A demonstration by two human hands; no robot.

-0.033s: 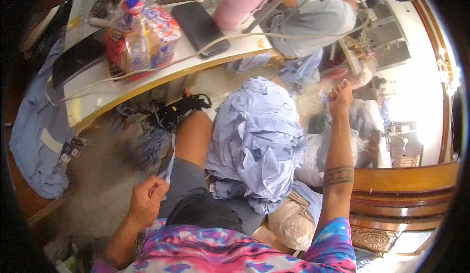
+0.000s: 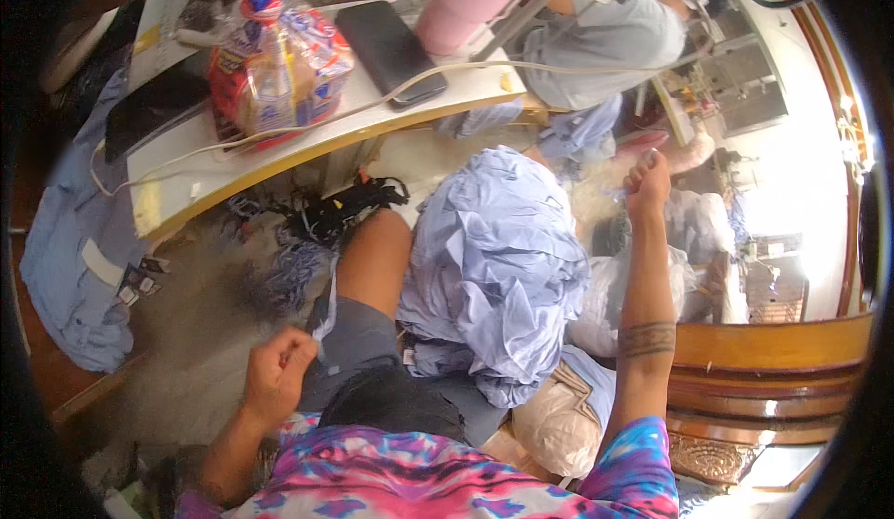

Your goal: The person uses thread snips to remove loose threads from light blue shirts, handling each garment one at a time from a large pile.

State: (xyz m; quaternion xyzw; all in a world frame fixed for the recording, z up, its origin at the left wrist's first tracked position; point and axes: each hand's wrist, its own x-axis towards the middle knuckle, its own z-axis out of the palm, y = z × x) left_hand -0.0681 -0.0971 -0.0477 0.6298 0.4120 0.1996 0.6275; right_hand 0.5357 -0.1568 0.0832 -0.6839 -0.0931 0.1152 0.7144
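Two hands work a heap of pale blue cloth piled on the seated person's lap. Left hand, low beside the knee, is clenched on a thin strip of the fabric; right hand, arm stretched forward, is fisted, its contents unclear. Pulled unevenly, the heap could slide to the floor.

Left hand low, fingers curled into a loose fist, thumb on top, forearm coming up from lower edge. Right arm stretched forward, banded tattoo on forearm, right hand clenched in a fist.
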